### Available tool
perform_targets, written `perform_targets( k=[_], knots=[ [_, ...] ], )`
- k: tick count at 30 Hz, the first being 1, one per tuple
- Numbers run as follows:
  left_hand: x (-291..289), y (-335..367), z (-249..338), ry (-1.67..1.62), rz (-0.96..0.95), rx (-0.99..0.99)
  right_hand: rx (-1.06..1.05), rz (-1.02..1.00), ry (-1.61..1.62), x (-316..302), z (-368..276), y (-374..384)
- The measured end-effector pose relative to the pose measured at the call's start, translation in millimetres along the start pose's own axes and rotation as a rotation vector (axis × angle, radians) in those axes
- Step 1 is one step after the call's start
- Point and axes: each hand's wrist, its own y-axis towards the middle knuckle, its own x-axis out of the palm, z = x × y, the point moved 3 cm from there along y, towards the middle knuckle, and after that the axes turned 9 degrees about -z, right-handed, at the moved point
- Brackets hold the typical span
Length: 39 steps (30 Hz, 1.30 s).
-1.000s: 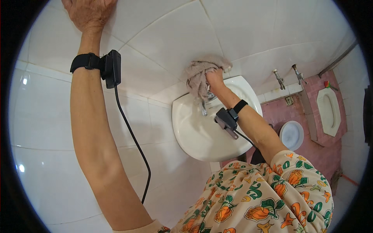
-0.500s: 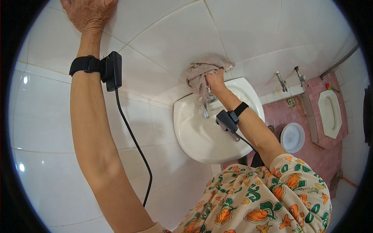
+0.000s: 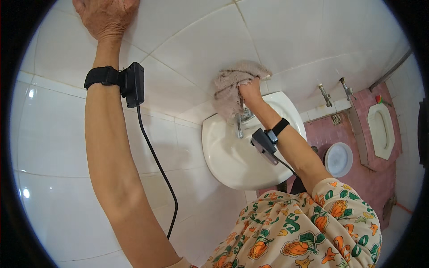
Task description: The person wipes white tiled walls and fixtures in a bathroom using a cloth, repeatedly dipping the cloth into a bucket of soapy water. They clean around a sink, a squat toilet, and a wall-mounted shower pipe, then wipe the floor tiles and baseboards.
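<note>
"As the head view shows it, where's the cloth (image 3: 232, 82)?"

"Bunched at the tiled wall (image 3: 196, 49) behind the sink (image 3: 228, 167). It lies beyond and left of the right hand (image 3: 250, 92), which is clamped on its folds; the left hand (image 3: 108, 18) is well apart."

"Is that one gripping?"

"Can't tell; its fingers run past the top edge."

"Which way does the cloth point?"

"Its long axis slants upper right to lower left, the lower end drooping toward the tap (image 3: 240, 127)."

head | left fisheye, head-worn | looks down on washbasin (image 3: 225, 163) | near, wide
</note>
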Motion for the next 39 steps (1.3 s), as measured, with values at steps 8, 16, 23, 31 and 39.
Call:
perform_targets(
  k=[8,16,23,31,39],
  knots=[
    [-3.4,8.5,11.2,-0.035,-0.052,-0.020,0.297,-0.024,0.628,38.9,42.0,-15.8],
    [0.3,2.0,8.0,-0.015,0.005,-0.010,0.111,0.161,0.418,4.7,8.8,-4.5],
    [-1.7,6.2,10.6,-0.003,0.075,0.027,0.025,-0.090,-0.199,-20.1,-1.7,-18.0],
    [-1.0,14.3,13.7,0.024,-0.031,-0.015,0.162,0.133,0.690,-12.6,9.3,1.2],
    [-4.3,9.7,11.4,0.046,-0.029,-0.021,0.409,0.066,0.815,-1.0,25.4,-31.3]
  ],
)
